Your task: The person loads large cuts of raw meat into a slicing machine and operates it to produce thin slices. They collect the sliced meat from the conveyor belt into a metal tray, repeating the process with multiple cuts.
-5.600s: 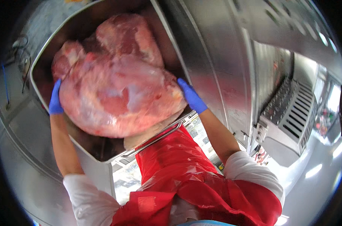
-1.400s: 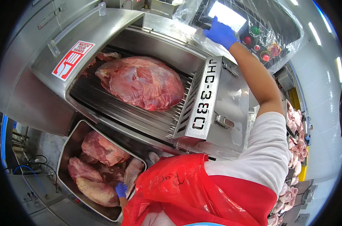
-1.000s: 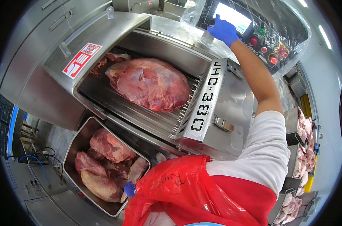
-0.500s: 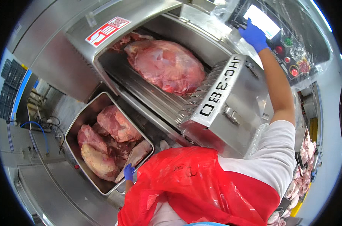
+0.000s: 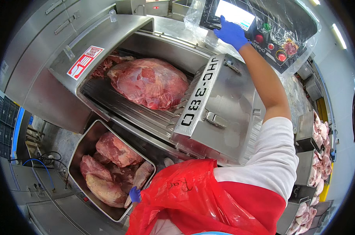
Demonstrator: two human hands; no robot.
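Observation:
My right hand [image 5: 231, 32], in a blue glove, is raised at a plastic-covered control panel [image 5: 295, 29], its index finger at the lit screen [image 5: 239, 13] and apparently holding nothing. A large piece of raw red meat [image 5: 148, 82] lies on the ridged bed of an open steel machine [image 5: 120, 101], against the slatted guard at its right. My left hand [image 5: 135, 194], also gloved, is low at the right rim of a deep steel tray [image 5: 83, 139] holding several raw meat pieces [image 5: 118, 149]; its fingers are mostly hidden behind my red apron [image 5: 185, 188].
The machine's raised lid [image 5: 91, 39] is at upper left. Steel trays [image 5: 304, 131] piled with pale meat pieces [image 5: 322, 135] line the right side. Black crates [image 5: 7, 117], hoses [image 5: 44, 164] and steel cabinets [image 5: 48, 215] are at the left. A white wall [image 5: 337, 78] runs along the right edge.
Both hands were on meat in the tray 5.6 seconds ago; since then my right hand moved up to the panel, where it has stayed this last second. The view has shifted slightly.

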